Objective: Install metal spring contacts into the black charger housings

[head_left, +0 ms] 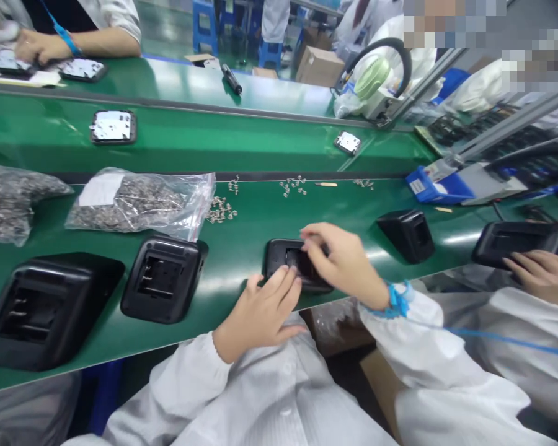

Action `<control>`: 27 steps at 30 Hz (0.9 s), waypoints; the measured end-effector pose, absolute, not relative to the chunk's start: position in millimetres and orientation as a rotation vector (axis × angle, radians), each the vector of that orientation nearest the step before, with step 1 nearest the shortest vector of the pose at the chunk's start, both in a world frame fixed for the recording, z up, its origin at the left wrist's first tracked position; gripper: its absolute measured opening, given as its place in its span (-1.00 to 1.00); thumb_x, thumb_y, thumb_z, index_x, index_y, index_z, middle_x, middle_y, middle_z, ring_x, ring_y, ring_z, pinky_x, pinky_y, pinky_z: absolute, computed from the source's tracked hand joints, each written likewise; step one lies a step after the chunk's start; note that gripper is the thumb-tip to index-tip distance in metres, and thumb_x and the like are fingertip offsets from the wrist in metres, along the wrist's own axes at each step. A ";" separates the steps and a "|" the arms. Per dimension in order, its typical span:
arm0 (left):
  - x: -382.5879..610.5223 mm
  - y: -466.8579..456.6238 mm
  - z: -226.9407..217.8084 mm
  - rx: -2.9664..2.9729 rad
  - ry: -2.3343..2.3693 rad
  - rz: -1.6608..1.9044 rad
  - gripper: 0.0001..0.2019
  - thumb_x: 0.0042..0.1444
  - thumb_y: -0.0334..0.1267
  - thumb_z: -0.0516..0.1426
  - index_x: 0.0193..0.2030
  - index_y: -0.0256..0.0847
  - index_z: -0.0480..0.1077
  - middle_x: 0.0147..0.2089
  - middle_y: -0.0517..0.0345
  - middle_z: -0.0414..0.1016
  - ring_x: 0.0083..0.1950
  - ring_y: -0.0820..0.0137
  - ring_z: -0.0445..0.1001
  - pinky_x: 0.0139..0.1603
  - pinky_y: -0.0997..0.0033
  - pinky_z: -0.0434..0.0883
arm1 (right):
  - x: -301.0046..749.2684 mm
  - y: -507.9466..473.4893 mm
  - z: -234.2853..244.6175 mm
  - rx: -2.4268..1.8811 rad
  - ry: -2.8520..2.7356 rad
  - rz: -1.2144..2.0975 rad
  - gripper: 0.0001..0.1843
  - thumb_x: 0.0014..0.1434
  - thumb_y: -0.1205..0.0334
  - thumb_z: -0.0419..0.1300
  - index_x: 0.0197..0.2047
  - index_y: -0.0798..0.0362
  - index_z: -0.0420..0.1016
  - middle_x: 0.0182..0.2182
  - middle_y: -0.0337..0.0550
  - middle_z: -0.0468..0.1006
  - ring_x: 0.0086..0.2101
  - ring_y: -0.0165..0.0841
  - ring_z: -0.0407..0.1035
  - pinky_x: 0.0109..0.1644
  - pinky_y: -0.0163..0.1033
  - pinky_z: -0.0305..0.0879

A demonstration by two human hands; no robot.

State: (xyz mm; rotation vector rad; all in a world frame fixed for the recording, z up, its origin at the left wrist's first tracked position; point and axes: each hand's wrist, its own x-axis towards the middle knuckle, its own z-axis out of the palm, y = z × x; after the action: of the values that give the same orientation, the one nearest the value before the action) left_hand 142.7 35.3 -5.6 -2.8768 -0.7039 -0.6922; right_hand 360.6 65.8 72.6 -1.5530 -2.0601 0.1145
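Item: one black housing (276,254), on the green bench (235,254) directly before you, its recess facing up. Your left hand (263,306): fingers extended and slightly spread, tips resting on the near edge of the housing, gripping nothing. Your right hand (339,257): thumb and forefinger drawn together over the recess (whether they pinch some small part, you cannot tell from here). Further stock: two matching units (164,282) to your left; loose metal pieces (221,210) beyond, beside a clear bag (153,201); one blue bin (439,186), far right.
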 end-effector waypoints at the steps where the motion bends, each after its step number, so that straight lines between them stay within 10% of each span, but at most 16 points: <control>1: 142.5 35.4 -6.1 -2.901 -0.684 -0.667 -0.21 0.39 0.32 -0.12 0.40 -0.33 0.31 0.51 -0.21 0.20 0.52 0.04 0.11 0.17 0.03 0.27 | 372.4 86.5 74.4 -1.586 -2.031 0.020 -0.82 0.31 0.30 0.13 -0.10 0.03 0.54 -0.23 -0.06 0.66 -0.24 -0.19 0.57 -0.07 -0.08 0.49; 13: 134.8 36.7 -7.9 -3.003 -0.510 -0.799 -0.34 0.44 0.23 -0.15 0.36 -0.24 0.32 0.35 -0.22 0.31 0.35 0.00 0.31 0.02 0.09 0.33 | 421.4 237.9 25.1 -2.335 -1.750 0.198 -0.79 0.17 0.19 0.33 -0.16 0.14 0.61 -0.16 0.16 0.68 -0.12 -0.06 0.55 0.04 -0.03 0.38; 27: 138.4 33.7 -6.1 -2.982 -0.580 -0.750 -0.39 0.50 0.14 -0.23 0.36 -0.22 0.32 0.35 -0.16 0.30 0.35 0.05 0.27 0.00 0.15 0.22 | 433.2 228.7 -5.8 -2.113 -2.037 -0.167 -0.86 0.22 0.24 0.22 -0.29 0.08 0.60 -0.17 0.12 0.63 -0.12 -0.09 0.46 -0.07 -0.10 0.26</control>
State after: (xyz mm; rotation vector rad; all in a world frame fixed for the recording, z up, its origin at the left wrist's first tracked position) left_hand 138.4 33.7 -6.1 -2.9822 -0.5797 -0.7502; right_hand 433.2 228.7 -5.8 -2.1132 -2.0365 -0.1671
